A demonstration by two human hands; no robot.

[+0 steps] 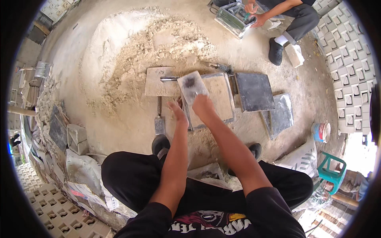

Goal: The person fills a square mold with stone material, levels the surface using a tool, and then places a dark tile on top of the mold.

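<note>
My right hand (202,105) is closed around the near end of a flat rectangular grey plate (191,88) with a dark patch on its face. The plate is tilted over the left part of a square metal mould frame (232,97). Pale, level material (217,95) fills the frame. Beside the frame's left edge, my left hand (179,113) has its fingers stretched out and holds nothing that I can see. Left of it, a small flat-bladed trowel (159,125) lies on the ground. A pale square board (158,88) lies beyond it, partly under a metal bar (168,79).
A heap of pale crumbly powder (151,43) spreads far left. Dark square plates (254,91) lie to the right. Another person's hands (258,19) work over a metal mould (230,20) at the far right. A bucket (320,132) and a green stool (332,172) stand near right.
</note>
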